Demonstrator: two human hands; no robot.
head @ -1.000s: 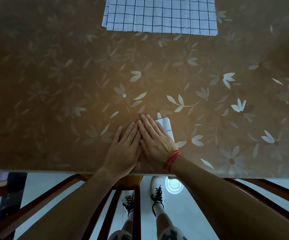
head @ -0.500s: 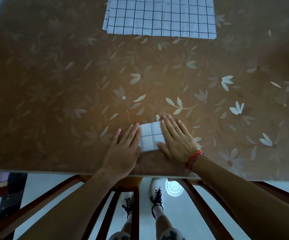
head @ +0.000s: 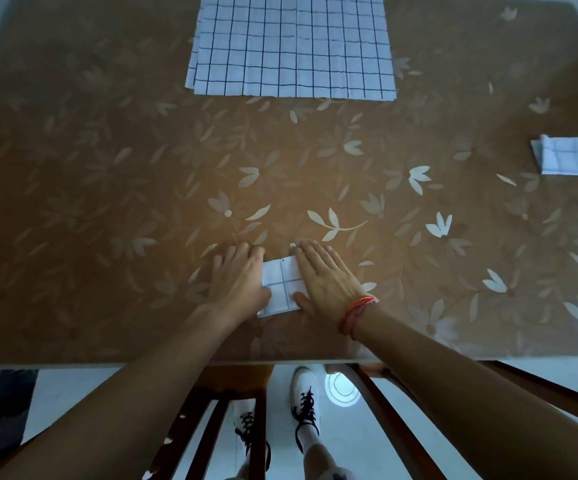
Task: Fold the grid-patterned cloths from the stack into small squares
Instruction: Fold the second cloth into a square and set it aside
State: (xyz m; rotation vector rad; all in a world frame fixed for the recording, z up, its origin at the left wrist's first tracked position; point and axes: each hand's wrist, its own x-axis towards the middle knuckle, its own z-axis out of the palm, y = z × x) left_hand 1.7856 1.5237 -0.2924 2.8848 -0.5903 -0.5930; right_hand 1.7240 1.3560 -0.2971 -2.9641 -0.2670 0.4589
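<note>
Both hands press flat, fingers extended, on a folded cloth [head: 282,287]. The left hand [head: 237,278] covers its left edge, the right hand [head: 325,278] its right.

The small folded white grid-patterned cloth [head: 282,287] shows only its middle strip: its left edge lies under the flat left hand [head: 237,280], its right edge under the flat right hand [head: 327,277]. Beyond it, the stack of flat white grid-patterned cloths [head: 291,46] is cut off by the frame's top edge, so its far side and its count of layers cannot be told.
</note>
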